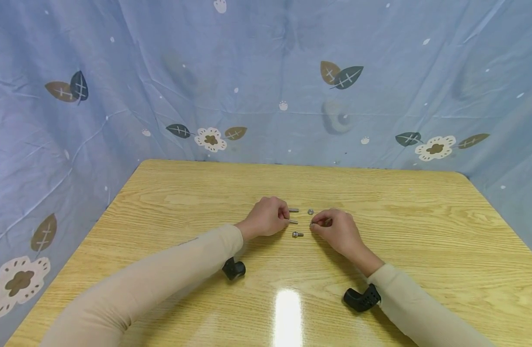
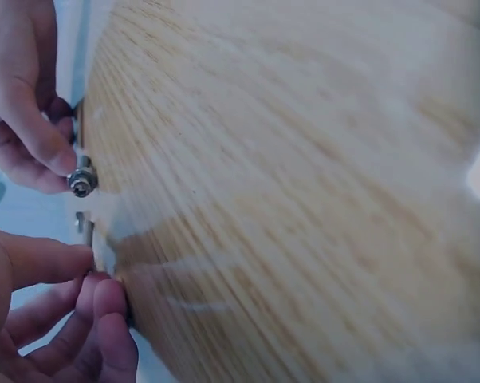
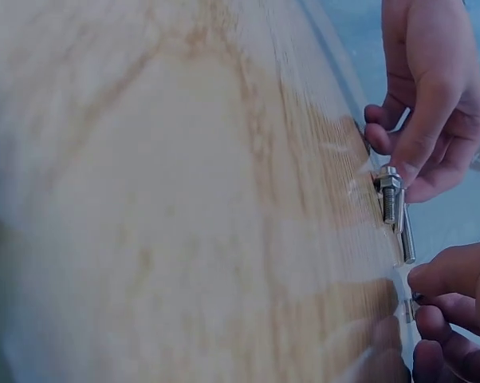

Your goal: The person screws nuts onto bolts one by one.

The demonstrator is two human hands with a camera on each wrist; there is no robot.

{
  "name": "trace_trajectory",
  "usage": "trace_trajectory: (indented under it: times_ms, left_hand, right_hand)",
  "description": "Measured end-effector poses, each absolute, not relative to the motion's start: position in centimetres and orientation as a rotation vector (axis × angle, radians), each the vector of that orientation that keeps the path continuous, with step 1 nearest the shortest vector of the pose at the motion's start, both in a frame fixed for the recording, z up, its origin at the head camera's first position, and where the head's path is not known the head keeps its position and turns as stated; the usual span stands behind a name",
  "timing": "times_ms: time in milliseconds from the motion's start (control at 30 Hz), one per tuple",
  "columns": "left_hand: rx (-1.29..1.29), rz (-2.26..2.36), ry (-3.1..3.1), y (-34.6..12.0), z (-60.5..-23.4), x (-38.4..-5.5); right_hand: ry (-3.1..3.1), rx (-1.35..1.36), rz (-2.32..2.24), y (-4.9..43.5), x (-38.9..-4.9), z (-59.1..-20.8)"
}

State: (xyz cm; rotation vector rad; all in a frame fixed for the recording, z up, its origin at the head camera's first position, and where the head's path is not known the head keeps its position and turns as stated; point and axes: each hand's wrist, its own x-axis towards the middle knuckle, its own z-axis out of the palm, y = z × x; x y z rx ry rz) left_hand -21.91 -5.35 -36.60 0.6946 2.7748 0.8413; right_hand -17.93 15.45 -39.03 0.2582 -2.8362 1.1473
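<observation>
Between thumb and fingertips my left hand [image 1: 267,216] pinches the near end of a slim metal bolt [image 1: 293,221], whose shaft points right, toward the other hand. My right hand [image 1: 338,230] pinches a small metal nut [image 1: 311,224], mostly covered by the fingertips. A short gap separates bolt and nut. Just beyond the held bolt lies another bolt [image 1: 294,210], partly behind the left hand, with a loose nut [image 1: 310,211] to its right. Nearer to me, a bolt with a nut on it [image 1: 297,234] lies on its side; the right wrist view shows its threaded shaft [image 3: 389,206].
All of this is on a wood-grain table [image 1: 196,193]. A blue patterned curtain [image 1: 266,86] hangs behind and beside it. Black wrist mounts [image 1: 362,299] hang under both sleeves close to the tabletop. A bright reflection shows on the near part of the table.
</observation>
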Motion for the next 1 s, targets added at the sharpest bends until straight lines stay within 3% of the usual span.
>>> trace_trajectory:
  times_ms: [567,1000]
  left_hand:
    - [0.728,1.089,2.64,-5.9,-36.5,-21.3]
    - [0.557,1.395,2.415,-5.5,-35.9,-21.0]
  right_hand:
    - [-2.67,0.349,1.274,15.0,-17.1,-39.2]
    - [-2.603,0.343,1.401,14.9,-16.8,-38.5]
